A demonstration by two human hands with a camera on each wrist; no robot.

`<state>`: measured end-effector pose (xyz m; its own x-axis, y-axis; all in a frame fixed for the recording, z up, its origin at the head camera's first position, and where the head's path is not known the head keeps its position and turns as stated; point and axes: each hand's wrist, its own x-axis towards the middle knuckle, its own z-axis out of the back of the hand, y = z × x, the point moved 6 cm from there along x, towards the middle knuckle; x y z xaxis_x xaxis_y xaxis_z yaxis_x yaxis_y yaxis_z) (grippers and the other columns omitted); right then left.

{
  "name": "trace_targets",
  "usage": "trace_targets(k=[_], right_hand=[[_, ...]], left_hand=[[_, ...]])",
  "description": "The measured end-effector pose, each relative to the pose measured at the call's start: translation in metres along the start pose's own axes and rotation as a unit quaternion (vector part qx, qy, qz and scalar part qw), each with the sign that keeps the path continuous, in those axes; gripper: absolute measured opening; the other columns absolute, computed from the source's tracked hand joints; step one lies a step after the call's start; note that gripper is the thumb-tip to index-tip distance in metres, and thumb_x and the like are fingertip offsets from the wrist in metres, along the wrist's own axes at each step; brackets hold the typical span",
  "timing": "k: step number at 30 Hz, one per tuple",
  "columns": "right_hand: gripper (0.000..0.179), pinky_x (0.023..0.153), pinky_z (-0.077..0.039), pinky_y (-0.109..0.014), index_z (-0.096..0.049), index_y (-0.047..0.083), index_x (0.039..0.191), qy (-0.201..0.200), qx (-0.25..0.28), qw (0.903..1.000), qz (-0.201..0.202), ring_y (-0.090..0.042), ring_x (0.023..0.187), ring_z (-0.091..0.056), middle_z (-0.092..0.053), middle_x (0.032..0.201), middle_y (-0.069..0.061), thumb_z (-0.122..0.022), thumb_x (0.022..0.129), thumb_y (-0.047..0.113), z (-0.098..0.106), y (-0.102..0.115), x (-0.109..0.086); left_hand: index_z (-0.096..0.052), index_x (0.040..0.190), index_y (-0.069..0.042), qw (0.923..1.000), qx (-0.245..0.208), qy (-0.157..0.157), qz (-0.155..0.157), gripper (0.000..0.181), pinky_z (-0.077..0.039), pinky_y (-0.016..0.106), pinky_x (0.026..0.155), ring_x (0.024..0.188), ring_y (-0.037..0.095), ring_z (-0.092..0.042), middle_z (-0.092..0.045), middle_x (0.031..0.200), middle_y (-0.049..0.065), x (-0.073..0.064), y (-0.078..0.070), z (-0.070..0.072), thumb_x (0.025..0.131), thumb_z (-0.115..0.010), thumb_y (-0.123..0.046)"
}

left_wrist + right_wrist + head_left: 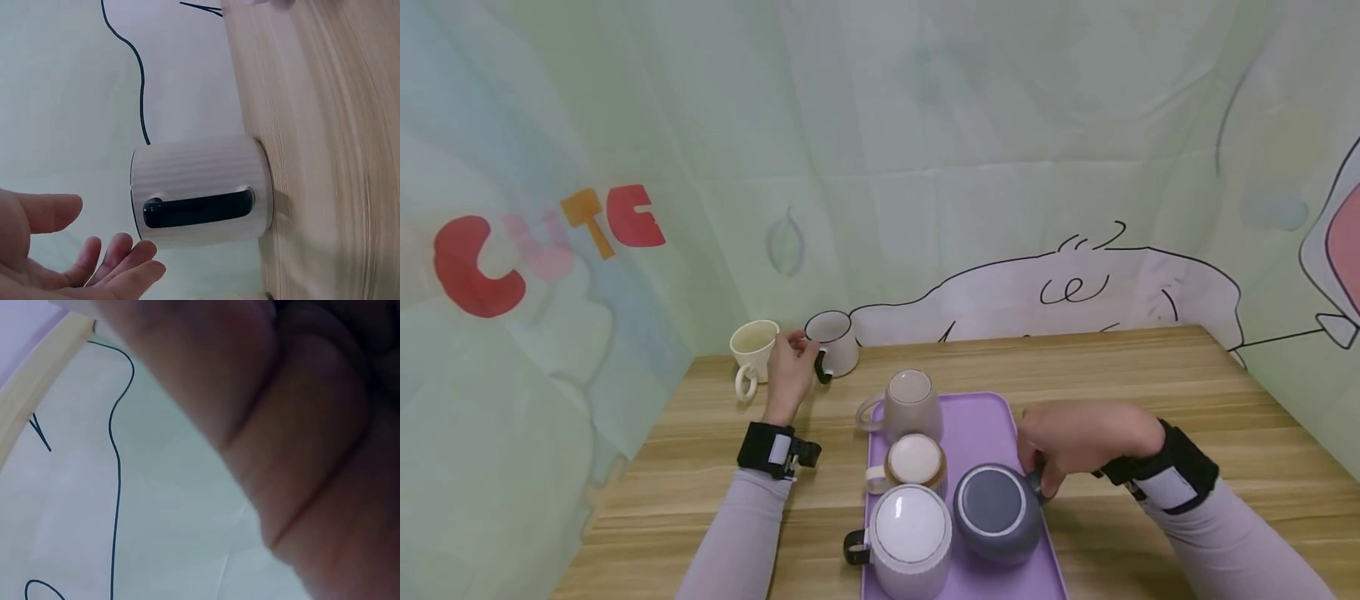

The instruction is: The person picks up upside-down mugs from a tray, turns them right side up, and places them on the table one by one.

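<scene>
My left hand (793,367) is between a cream mug (754,346) and a white mug with a black handle (842,357), both upright at the back left. In the left wrist view, the fingers (128,262) are spread loosely beside the ribbed white mug's rim, holding nothing. My right hand (1086,437) pinches the handle of a dark grey mug (1000,517), which is upside down on the right side of a purple tray (973,425). In the right wrist view, the curled fingers (262,425) fill much of the picture and the grey mug is hidden.
Along the tray's left side is a row of upturned mugs: a beige one (913,408), a white-and-brown one (916,462) and a white one with a black handle (910,537). A printed cloth (880,167) hangs behind the wooden table (1150,375).
</scene>
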<state>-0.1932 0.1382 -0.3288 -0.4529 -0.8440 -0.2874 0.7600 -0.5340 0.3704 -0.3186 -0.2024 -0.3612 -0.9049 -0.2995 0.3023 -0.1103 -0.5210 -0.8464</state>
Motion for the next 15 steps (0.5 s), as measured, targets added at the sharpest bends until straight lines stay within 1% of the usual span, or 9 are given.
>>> trace_targets(k=[3,7,11,15], right_hand=[[0.023,0.049,-0.035,-0.014,-0.062,0.02,0.06,-0.01,0.017,0.9998,0.005,0.001,0.055,-0.039,-0.043,0.056,0.018,-0.08,0.066,0.009,0.005,-0.001,-0.004],[0.023,0.05,-0.037,-0.015,-0.063,0.02,0.062,-0.024,0.047,0.9986,0.005,0.0,0.056,-0.04,-0.045,0.058,0.016,-0.078,0.07,0.005,0.011,-0.001,-0.008],[0.023,0.051,-0.039,-0.016,-0.063,0.022,0.065,-0.049,0.051,0.9975,0.003,0.0,0.058,-0.042,-0.047,0.061,0.015,-0.075,0.073,0.004,0.016,-0.002,-0.011],[0.022,0.049,-0.039,-0.017,-0.063,0.022,0.068,-0.085,0.045,0.9953,0.013,0.0,0.057,-0.043,-0.05,0.063,0.014,-0.074,0.075,0.005,0.024,-0.003,-0.015]], left_hand=[[-0.048,0.123,0.005,1.0,-0.009,-0.002,-0.002,0.035,-0.047,0.046,0.088,0.102,0.034,-0.055,-0.058,0.11,0.023,-0.001,-0.002,-0.001,0.095,-0.057,-0.014],[-0.049,0.123,0.003,0.9997,-0.021,-0.002,-0.009,0.031,-0.047,0.047,0.092,0.106,0.034,-0.054,-0.056,0.113,0.022,-0.001,-0.005,-0.001,0.095,-0.056,-0.011],[-0.049,0.122,0.001,0.9994,-0.032,0.001,-0.009,0.03,-0.048,0.048,0.094,0.108,0.033,-0.054,-0.055,0.116,0.021,-0.001,-0.007,-0.001,0.096,-0.056,-0.011],[-0.05,0.123,0.0,0.9992,-0.038,0.001,-0.011,0.03,-0.048,0.047,0.094,0.11,0.033,-0.054,-0.056,0.117,0.021,-0.001,-0.008,0.0,0.096,-0.055,-0.012]])
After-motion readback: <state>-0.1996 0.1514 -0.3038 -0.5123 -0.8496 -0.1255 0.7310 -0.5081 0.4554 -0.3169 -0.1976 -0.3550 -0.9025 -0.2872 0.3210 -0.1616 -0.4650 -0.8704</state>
